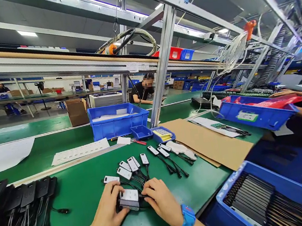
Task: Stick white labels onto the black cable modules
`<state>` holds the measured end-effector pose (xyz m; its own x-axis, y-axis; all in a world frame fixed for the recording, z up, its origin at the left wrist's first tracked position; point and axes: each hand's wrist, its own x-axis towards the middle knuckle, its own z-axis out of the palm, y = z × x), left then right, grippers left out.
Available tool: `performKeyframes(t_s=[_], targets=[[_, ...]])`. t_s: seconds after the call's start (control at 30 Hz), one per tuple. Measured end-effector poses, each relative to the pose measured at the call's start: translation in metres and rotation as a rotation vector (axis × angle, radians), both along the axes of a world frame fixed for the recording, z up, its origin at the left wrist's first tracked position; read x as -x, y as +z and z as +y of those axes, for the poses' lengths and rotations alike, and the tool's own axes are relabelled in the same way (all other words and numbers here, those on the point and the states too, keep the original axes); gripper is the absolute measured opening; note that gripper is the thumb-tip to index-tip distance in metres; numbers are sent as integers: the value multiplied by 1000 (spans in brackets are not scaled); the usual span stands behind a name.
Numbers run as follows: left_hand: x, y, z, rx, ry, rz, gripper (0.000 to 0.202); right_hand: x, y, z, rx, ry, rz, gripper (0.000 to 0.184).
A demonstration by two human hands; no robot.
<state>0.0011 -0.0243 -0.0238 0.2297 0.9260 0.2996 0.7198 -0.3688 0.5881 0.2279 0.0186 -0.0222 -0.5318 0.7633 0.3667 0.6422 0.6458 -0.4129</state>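
Low over the green worktop (75, 197), my left hand (109, 207) is closed around a small boxy module with a silver-grey labelled face (129, 199). It may be more than one unit stacked; I cannot tell. At the module's right end, my right hand (161, 200), with a blue wristband (188, 221), pinches the black cable (142, 196) there. Just beyond my fingers lies a loose group of similar white-faced modules (124, 173) with black cables. More of them (164, 152) rest to the right, cables pointing toward me.
Black cabled units (25, 196) are piled at left. A blue bin (244, 165) of black modules stands at lower right. Behind are a blue crate (111, 127), a small blue tray (141, 132), a screwdriver (139, 142) and cardboard (195, 136). A metal post (162, 59) rises mid-bench. Co-workers sit opposite and at right.
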Motion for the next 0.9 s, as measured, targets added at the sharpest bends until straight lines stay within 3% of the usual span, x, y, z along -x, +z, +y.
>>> performKeyframes(t_s=[0.1, 0.23, 0.3, 0.47, 0.57, 0.73, 0.9], targets=[[4, 2, -1, 25, -166, 15, 66, 5, -4, -4, 86, 29, 68, 26], [13, 10, -6, 122, -217, -14, 35, 12, 8, 7, 302, 192, 9, 18], [20, 12, -9, 153, -220, -17, 35, 21, 18, 18, 327, 237, -55, 10], [37, 10, -4, 69, -148, 102, 39, 57, 27, 34, 103, -77, -305, 20], [44, 5, 3, 50, -84, 145, 31, 67, 20, 32, 127, -72, -340, 17], [46, 4, 9, 145, -148, 93, 36, 46, 13, 24, 181, 15, -275, 25], [38, 7, 5, 114, -162, 113, 65, 24, 20, 25, 424, 201, -97, 25]])
